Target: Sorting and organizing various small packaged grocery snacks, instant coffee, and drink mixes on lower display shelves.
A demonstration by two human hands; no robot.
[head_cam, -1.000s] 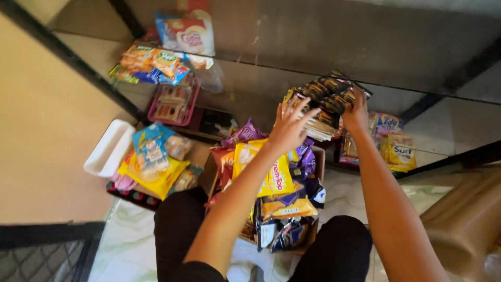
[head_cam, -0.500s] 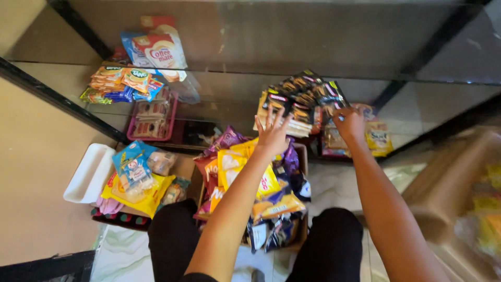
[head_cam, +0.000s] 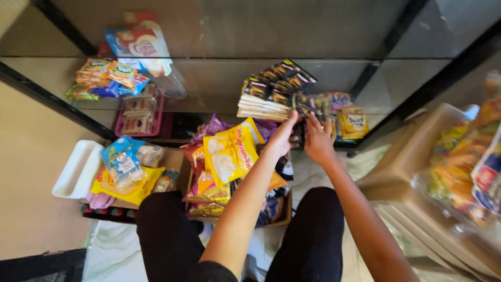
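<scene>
A stack of dark sachet strips with yellow marks lies on the glass shelf. My left hand reaches forward, its fingertips at the stack's lower right corner. Just to its right is my right hand, fingers spread and pointing at small packets beside the stack. Neither hand visibly grips anything. Below my left forearm stands an open cardboard box heaped with yellow and purple snack packets. I kneel in dark trousers before it.
A red-and-blue pouch and several orange packets lie on the shelf's left, above a pink tray. A white tray and yellow bags sit on the floor at left. Yellow packets, a tan stool and bagged goods are right.
Both hands have drawn back and down from the sachet stack, which they were gripping before. The stack now rests on the glass shelf. The view has shifted.
</scene>
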